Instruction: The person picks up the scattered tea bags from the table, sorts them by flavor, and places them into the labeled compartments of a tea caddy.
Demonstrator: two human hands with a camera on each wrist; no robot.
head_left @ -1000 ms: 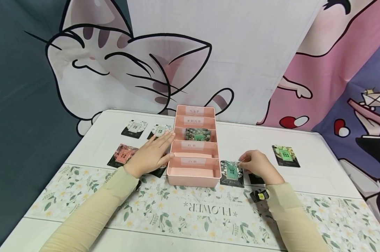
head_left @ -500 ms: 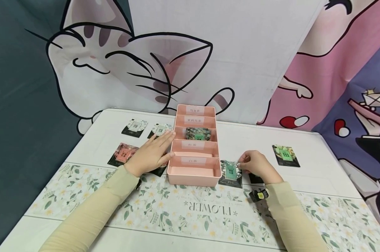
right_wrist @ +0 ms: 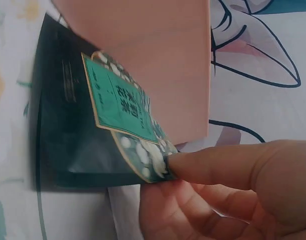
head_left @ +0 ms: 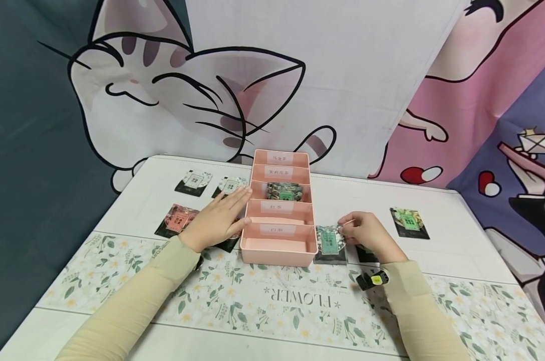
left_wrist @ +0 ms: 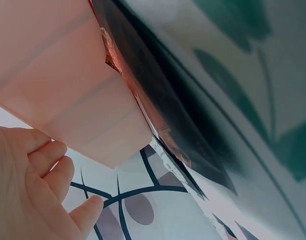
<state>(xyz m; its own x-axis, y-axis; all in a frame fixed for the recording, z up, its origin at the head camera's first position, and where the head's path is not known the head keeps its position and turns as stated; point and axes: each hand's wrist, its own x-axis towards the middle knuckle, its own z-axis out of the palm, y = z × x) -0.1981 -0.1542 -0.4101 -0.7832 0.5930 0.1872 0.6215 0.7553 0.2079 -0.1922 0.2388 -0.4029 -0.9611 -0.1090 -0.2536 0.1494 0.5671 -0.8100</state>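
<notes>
My right hand (head_left: 367, 233) pinches the top corner of a tea sachet with a green label (head_left: 329, 243) between thumb and fingers. In the right wrist view, the tea sachet (right_wrist: 118, 102) tilts beside the pink box's wall (right_wrist: 162, 85). That pink divided box (head_left: 278, 257) stands mid-table, with paper labels in its compartments. A dark green tea sachet (head_left: 285, 191) sits in the middle compartment. Against the box's left side rests my left hand (head_left: 216, 220), fingers extended, partly covering a dark sachet (head_left: 229, 244). The left wrist view shows its fingers (left_wrist: 58, 175) at the box's edge.
Two white-topped sachets (head_left: 193, 181) and a red one (head_left: 177, 220) lie left of the box. On the right lie a bright green sachet (head_left: 409, 222) and a dark sachet (head_left: 366, 254) half hidden by my right hand. A cartoon curtain (head_left: 354, 75) hangs behind the table.
My right hand has shifted slightly left and up, and the tea sachet in its fingers has come with it. The left hand has stayed against the box.
</notes>
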